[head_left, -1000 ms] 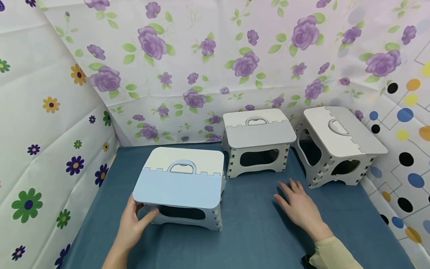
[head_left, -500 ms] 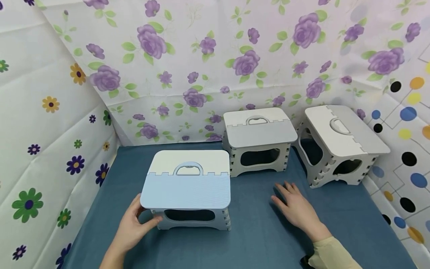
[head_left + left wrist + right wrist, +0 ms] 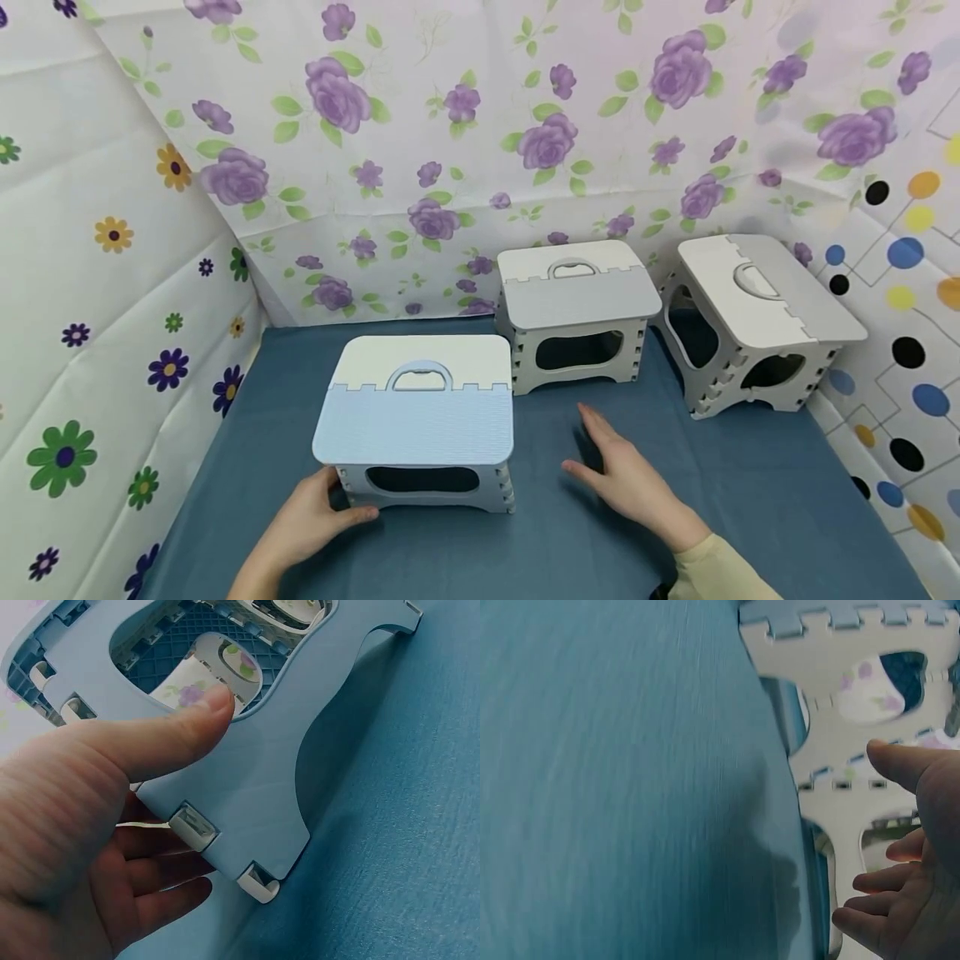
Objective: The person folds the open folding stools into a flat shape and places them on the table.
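A blue and white folding step stool (image 3: 420, 425) stands unfolded left of centre, its handle flat in the top. My left hand (image 3: 303, 521) holds its front left leg corner. In the left wrist view, the thumb (image 3: 180, 735) lies across the front leg panel and the other fingers (image 3: 161, 885) are at the side. My right hand (image 3: 630, 483) hovers right of this stool, fingers extended and holding nothing. The right wrist view shows the right hand (image 3: 907, 862) apart from the stool's white side panel (image 3: 840, 750).
Two grey and white folding stools stand behind on the right, one in the middle (image 3: 581, 300) and one angled near the right wall (image 3: 772, 292). A blue cloth (image 3: 540, 542) covers the table. Patterned sheets (image 3: 420, 108) enclose the back and sides.
The blue stool has shifted right and turned squarer, then stopped. My left hand has slid lower on its leg. My right hand has moved left toward the stool.
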### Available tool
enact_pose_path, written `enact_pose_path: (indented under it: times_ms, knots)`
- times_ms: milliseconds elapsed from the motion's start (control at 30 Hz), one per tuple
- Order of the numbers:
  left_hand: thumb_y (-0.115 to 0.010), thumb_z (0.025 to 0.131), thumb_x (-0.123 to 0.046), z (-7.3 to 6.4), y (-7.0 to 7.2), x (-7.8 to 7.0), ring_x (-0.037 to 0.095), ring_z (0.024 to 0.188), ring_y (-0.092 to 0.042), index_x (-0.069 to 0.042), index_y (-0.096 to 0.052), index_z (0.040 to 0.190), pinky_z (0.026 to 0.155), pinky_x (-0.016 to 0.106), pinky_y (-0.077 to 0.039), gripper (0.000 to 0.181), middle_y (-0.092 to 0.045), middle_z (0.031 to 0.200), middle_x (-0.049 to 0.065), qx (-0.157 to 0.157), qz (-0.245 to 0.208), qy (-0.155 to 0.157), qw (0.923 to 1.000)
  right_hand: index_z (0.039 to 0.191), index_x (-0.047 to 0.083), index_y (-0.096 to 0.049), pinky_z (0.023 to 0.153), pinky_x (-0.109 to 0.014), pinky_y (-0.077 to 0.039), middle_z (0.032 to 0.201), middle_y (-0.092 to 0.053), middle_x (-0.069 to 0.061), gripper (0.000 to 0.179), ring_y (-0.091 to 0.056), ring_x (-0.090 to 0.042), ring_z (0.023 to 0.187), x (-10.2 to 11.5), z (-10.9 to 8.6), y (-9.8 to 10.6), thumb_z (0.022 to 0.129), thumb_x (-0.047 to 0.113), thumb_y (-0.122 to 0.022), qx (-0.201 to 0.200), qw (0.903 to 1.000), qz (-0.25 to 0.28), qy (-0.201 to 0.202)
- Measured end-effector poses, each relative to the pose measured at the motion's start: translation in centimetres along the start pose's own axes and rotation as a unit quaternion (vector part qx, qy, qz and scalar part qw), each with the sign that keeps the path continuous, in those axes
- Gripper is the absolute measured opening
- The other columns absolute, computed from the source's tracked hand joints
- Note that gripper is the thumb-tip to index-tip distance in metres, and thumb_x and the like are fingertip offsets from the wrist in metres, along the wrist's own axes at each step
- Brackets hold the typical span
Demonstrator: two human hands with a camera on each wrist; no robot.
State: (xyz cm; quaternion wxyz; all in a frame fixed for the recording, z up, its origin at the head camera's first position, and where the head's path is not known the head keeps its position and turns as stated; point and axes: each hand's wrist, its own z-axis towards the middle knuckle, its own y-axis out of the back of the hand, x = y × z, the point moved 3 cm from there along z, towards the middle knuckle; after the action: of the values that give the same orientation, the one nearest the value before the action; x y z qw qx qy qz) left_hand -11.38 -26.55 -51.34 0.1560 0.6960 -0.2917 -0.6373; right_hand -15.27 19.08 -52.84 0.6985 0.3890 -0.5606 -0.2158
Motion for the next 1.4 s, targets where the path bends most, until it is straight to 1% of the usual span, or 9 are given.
enact_pose_path:
  times_ms: [100,200,333,433,567,767,900,1100,1400]
  knots:
    - [-0.096,0.083,-0.029,-0.2,0.0,-0.1,0.032,0.122,-0.068,0.000,-0.060,0.144,0.099,0.050,-0.057,0.076,-0.069,0.135,0.016,-0.006,0.002,0.012,0.9999,0.168,0.001,-0.028,0.120,-0.062,-0.034,0.171,-0.031,-0.023,0.094,-0.033,-0.041,0.156,0.8,0.1,-0.7,0.099,0.040,-0.080,0.015,0.9998,0.007,0.012]
    - [-0.095,0.084,-0.029,-0.4,0.1,-0.2,0.033,0.119,-0.070,0.000,-0.066,0.137,0.096,0.048,-0.059,0.067,-0.072,0.129,0.014,-0.011,0.007,0.013,0.9998,0.167,0.001,-0.032,0.120,-0.061,-0.035,0.170,-0.033,-0.022,0.093,-0.034,-0.040,0.155,1.5,0.1,-1.4,0.099,0.041,-0.080,0.029,0.9994,0.008,0.015]
    - [-0.095,0.084,-0.030,-0.3,0.0,0.1,0.032,0.118,-0.071,-0.002,-0.070,0.133,0.096,0.048,-0.059,0.061,-0.073,0.127,0.012,-0.014,0.006,0.019,0.9997,0.166,0.002,-0.035,0.120,-0.060,-0.036,0.170,-0.034,-0.021,0.092,-0.036,-0.039,0.155,2.2,0.1,-2.3,0.098,0.043,-0.081,0.048,0.9987,0.013,0.010]
    - [-0.094,0.085,-0.031,-0.1,-0.2,0.3,0.032,0.120,-0.070,-0.004,-0.069,0.134,0.097,0.048,-0.058,0.061,-0.073,0.128,0.011,-0.016,0.005,0.023,0.9996,0.166,0.002,-0.036,0.120,-0.059,-0.035,0.170,-0.034,-0.021,0.092,-0.036,-0.038,0.155,2.7,0.1,-2.8,0.097,0.042,-0.082,0.057,0.9980,0.024,0.007]
    - [-0.094,0.085,-0.030,0.2,-0.3,0.4,0.033,0.122,-0.069,-0.004,-0.067,0.137,0.099,0.049,-0.058,0.064,-0.072,0.130,0.012,-0.019,0.005,0.018,0.9996,0.166,0.002,-0.035,0.121,-0.059,-0.035,0.170,-0.035,-0.021,0.093,-0.036,-0.038,0.155,3.3,0.2,-3.4,0.097,0.041,-0.083,0.064,0.9973,0.034,0.007]
    - [-0.094,0.085,-0.030,0.5,-0.4,0.2,0.029,0.117,-0.070,-0.006,-0.066,0.139,0.096,0.048,-0.059,0.065,-0.073,0.128,0.010,-0.027,0.012,0.009,0.9995,0.166,0.001,-0.034,0.121,-0.059,-0.034,0.169,-0.035,-0.022,0.094,-0.036,-0.039,0.155,4.0,0.2,-4.0,0.097,0.041,-0.082,0.064,0.9969,0.043,0.016]
    - [-0.095,0.084,-0.030,0.5,-0.5,0.2,0.025,0.112,-0.071,-0.008,-0.067,0.137,0.092,0.047,-0.059,0.064,-0.075,0.123,0.008,-0.033,0.017,0.010,0.9993,0.166,0.000,-0.034,0.121,-0.058,-0.035,0.169,-0.036,-0.023,0.095,-0.036,-0.039,0.155,4.2,0.1,-4.5,0.097,0.046,-0.081,0.068,0.9966,0.041,0.024]
    - [-0.095,0.085,-0.030,0.6,-0.6,0.3,0.026,0.112,-0.071,-0.008,-0.067,0.136,0.093,0.048,-0.059,0.062,-0.075,0.123,0.008,-0.034,0.019,0.017,0.9991,0.166,0.002,-0.035,0.120,-0.058,-0.036,0.169,-0.037,-0.022,0.099,-0.037,-0.037,0.154,4.3,0.2,-5.2,0.097,0.060,-0.074,0.081,0.9952,0.045,0.030]
    - [-0.094,0.085,-0.028,0.7,-0.7,0.4,0.024,0.112,-0.072,-0.009,-0.068,0.136,0.093,0.048,-0.059,0.060,-0.075,0.122,0.006,-0.039,0.027,0.016,0.9987,0.165,0.001,-0.037,0.119,-0.057,-0.039,0.167,-0.040,-0.021,0.096,-0.040,-0.036,0.153,4.9,0.3,-5.6,0.098,0.058,-0.074,0.091,0.9928,0.058,0.051]
